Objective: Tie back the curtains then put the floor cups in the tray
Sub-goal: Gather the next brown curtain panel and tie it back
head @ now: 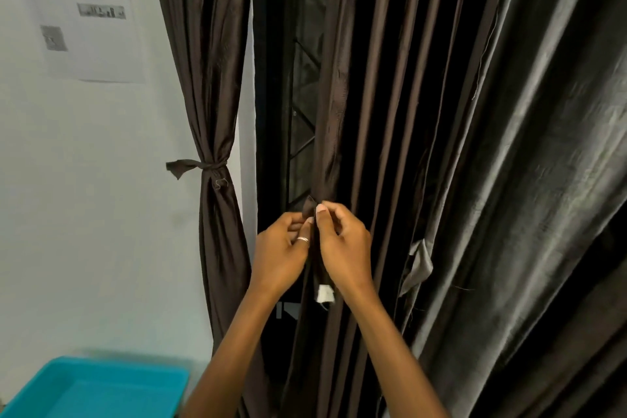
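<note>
The dark brown left curtain [210, 85] hangs bunched and bound at mid-height by a knotted fabric tie [200, 166]. The right curtain [424, 112] hangs loose in long folds. My left hand [281, 258] and my right hand [342, 244] meet at its inner edge, both pinching a narrow brown tie strip [310, 207] that runs down between them to a white end [325, 293]. A turquoise tray [95, 390] sits at the lower left. No cups are in view.
A white wall [84, 214] with a printed paper sheet [78, 10] is on the left. Between the curtains shows a dark window with a metal grille [305, 78]. A grey lining fold [543, 180] of the right curtain fills the right side.
</note>
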Motion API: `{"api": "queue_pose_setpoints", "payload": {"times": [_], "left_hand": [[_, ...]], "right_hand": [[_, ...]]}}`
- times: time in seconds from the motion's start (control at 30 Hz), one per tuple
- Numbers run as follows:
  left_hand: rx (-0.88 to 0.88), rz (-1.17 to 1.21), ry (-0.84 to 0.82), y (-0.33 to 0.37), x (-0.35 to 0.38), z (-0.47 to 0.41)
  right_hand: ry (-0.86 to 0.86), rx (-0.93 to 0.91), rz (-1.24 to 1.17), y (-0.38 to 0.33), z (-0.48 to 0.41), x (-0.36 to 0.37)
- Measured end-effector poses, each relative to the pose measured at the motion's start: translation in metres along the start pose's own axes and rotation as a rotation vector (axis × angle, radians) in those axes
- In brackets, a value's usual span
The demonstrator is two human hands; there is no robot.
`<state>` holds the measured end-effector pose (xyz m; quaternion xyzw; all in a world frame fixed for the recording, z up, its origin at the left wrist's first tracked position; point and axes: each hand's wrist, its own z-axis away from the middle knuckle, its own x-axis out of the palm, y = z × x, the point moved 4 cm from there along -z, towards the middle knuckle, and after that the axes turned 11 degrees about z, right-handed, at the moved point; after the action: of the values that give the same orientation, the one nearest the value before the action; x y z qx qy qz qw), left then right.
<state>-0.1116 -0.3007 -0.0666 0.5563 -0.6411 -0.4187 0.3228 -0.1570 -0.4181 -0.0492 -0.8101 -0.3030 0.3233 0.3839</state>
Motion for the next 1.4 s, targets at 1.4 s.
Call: {"api": "queue_pose_setpoints", "payload": {"times": [1.4], "left_hand": [[0.079,-0.553,0.363,0.021,-0.018,-0.03]], "right_hand": [[0.287,-0.234,0.805,-0.021,-0.033,-0.04]]}}
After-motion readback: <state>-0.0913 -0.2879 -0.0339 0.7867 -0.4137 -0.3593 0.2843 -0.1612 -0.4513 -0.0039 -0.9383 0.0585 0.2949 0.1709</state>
